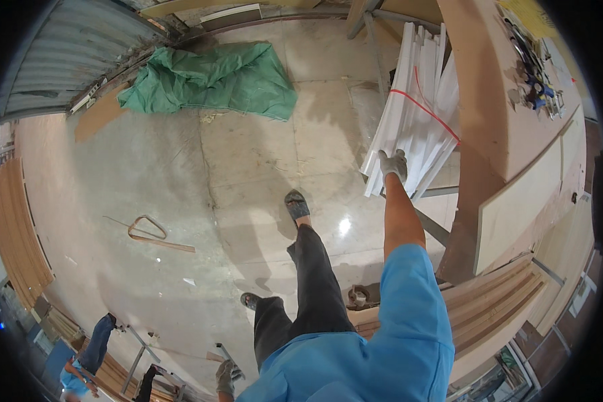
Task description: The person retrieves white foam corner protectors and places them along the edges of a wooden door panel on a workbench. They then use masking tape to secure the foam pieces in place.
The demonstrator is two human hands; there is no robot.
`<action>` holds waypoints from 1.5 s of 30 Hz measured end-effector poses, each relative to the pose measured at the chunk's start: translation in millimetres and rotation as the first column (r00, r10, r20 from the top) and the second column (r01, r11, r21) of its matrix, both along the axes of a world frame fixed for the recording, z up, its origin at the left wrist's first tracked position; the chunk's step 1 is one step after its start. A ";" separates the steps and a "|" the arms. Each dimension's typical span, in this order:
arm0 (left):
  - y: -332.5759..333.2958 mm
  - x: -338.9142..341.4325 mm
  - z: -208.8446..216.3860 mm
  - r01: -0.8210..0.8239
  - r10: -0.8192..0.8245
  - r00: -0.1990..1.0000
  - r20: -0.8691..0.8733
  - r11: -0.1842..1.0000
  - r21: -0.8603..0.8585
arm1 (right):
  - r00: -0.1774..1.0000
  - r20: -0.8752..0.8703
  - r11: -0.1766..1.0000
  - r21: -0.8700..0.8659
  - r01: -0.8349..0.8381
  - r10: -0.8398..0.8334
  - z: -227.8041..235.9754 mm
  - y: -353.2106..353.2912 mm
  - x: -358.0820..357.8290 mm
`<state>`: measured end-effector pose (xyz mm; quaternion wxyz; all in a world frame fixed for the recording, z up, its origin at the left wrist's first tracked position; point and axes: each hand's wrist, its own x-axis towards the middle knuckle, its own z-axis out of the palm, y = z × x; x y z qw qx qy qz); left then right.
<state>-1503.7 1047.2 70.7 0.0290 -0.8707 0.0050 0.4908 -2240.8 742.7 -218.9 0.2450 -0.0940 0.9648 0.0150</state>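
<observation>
The strips (419,107), a bundle of long white profiles, are leaning upper right of frame, w/ their low ends resting near the floor (248,174) beside the counter (496,114) edge. A thin red cord (427,107) is crossing the bundle at mid-height, tying it loosely. Judging by look: they're prob. light per piece but awkward as a bundle, long, thin and somewhat flexy, so the far ends are likely whipping or sagging if lifted from one end only. Smooth white faces are prob. slippery; the loose tie is letting pieces fan out at the bottom. Best hold seems to be near the cord, where the bundle is tightest, or w/ two hands spread apart along the length.

The right hand (393,165), in a grey work glove, is reaching up at arm's length and its grip is curling round the low ends of the strips, pinching a few of them. The left hand (225,376), also gloved, is hanging low at the bottom edge of frame; can't tell whether its grip is closed or loose, or whether it's holding anything.

Further out: a green tarp (214,79) is lying crumpled upper centre-left, a bent wood scrap (151,231) is lying centre-left, and stacked boards (496,301) are sitting lower right.
</observation>
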 end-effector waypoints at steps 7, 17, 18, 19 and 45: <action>-18.3 -19.4 -2.5 0.060 -0.062 0.997 -0.045 0.997 -0.046 | 0.993 0.117 0.996 -0.087 0.029 -0.019 -37.3 26.9 -26.5; -40.2 -37.8 -44.8 0.118 -0.158 0.967 -0.201 0.973 -0.199 | 0.690 0.695 0.774 -0.316 0.549 -0.205 5.7 198.9 78.4; -40.4 -35.0 -51.1 0.129 -0.171 0.960 -0.220 0.973 -0.192 | 0.710 0.658 0.808 -0.261 0.529 -0.252 9.0 206.2 69.6; -41.6 -31.6 -59.3 0.128 -0.199 0.943 -0.266 0.956 -0.262 | 0.897 0.434 0.914 -0.323 0.245 -0.087 9.1 210.3 58.7; 72.6 97.7 -19.8 -0.384 -0.346 0.771 -0.535 0.419 -0.823 | 0.226 0.609 0.643 -0.654 -0.399 0.760 228.2 322.9 455.6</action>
